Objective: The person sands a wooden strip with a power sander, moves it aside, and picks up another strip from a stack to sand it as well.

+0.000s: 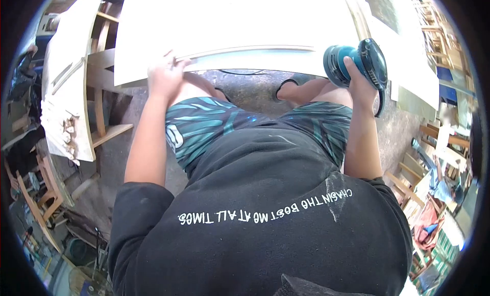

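Observation:
A teal and black orbital sander (352,64) is in my right hand (361,87), whose fingers wrap round its body at the right part of the pale bench top. The sander overlaps the front right edge of the large white panel (224,20), washed out by bright light. My left hand (166,74) is at the panel's front left edge. Its curled fingers close on the left end of a thin wooden strip (250,49), which runs along the front of the panel towards the sander.
At left, a pale board (64,87) carries a heap of small wood pieces (62,125) and rests on a wooden frame (99,104). Wooden chair parts (43,189) stand at lower left. Another person (441,186) is at far right, amid wooden frames. A dark cable (240,72) hangs below the panel.

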### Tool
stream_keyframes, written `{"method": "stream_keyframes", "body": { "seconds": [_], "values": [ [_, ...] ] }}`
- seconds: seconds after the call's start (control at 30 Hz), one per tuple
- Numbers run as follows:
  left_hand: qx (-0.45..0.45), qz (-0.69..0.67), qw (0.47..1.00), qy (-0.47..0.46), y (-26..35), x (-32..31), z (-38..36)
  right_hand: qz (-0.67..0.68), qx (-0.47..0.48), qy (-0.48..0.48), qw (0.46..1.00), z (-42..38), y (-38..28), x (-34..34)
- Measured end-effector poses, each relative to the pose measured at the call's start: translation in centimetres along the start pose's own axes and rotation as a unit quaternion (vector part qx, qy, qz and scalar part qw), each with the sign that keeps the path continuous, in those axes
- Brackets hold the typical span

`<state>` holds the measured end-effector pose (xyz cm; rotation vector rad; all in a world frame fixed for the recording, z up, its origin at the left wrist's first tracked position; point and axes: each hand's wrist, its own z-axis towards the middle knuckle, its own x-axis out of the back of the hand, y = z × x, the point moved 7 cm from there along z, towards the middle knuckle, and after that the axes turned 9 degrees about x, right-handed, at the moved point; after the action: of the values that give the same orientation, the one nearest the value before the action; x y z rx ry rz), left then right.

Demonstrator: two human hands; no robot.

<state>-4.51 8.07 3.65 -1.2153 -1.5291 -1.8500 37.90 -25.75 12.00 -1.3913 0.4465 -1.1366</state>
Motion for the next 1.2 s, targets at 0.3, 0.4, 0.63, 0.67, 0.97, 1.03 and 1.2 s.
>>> {"method": "stream_keyframes", "body": {
  "seconds": [0.3, 0.4, 0.63, 0.67, 0.97, 1.03, 1.2],
  "values": [
    [0.014, -0.066, 0.994, -0.081, 0.4, 0.2, -1.4, -0.024, 0.007, 0.014, 1.0, -2.2, 0.4, -1.9],
    [0.028, -0.114, 0.987, -0.107, 0.3, 0.3, -2.2, -0.025, 0.002, 0.018, 1.0, -2.3, 1.2, -1.6],
    [0.108, -0.211, 0.96, -0.148, -1.9, 0.8, -3.0, -0.044, -0.026, 0.014, 0.999, -2.6, 2.7, -2.4],
    [0.122, -0.207, 0.961, -0.139, -2.5, 1.0, -2.8, -0.037, -0.031, 0.01, 0.999, -2.7, 2.9, -2.7],
    [0.108, -0.21, 0.963, -0.129, -4.3, 3.4, -3.0, -0.027, -0.066, -0.036, 0.997, -2.9, 3.3, -3.4],
    [0.101, -0.188, 0.97, -0.12, -4.0, 4.0, -3.1, -0.02, -0.071, -0.041, 0.996, -2.9, 2.6, -3.5],
    [0.12, -0.177, 0.967, -0.137, -5.1, 4.1, -3.0, -0.049, -0.054, -0.066, 0.995, -2.7, 2.7, -3.6]
  ]
}}
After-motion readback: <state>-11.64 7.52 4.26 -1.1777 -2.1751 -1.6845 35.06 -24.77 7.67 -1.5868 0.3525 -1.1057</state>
